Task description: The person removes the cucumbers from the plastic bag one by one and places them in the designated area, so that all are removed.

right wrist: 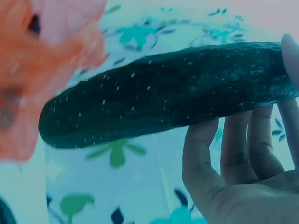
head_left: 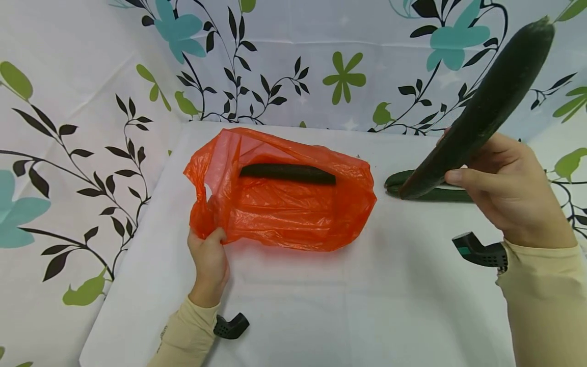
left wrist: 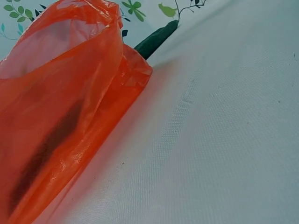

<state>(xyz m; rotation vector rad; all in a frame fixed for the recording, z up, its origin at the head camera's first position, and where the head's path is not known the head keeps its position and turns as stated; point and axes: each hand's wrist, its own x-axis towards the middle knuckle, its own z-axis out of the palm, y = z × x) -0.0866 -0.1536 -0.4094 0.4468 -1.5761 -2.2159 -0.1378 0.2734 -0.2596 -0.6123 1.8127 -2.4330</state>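
Note:
My right hand [head_left: 511,188] grips a long dark green cucumber [head_left: 481,109] near its lower end, tilted up to the right above the table. In the right wrist view the fingers lie under the cucumber [right wrist: 159,93] and the thumb presses from the other side. An orange plastic bag [head_left: 284,219] lies with its mouth spread wide, and one cucumber [head_left: 289,174] rests inside it. My left hand [head_left: 208,262] pinches the bag's near left edge. Behind the held cucumber, further cucumbers [head_left: 445,194] lie on the table, partly hidden.
A white cloth covers the table [head_left: 348,306]. Behind it hangs a patterned curtain [head_left: 284,46] with leaves, flowers and birds. Each wrist carries a small black camera [head_left: 479,251]. In the left wrist view, a cucumber tip [left wrist: 159,39] shows past the bag.

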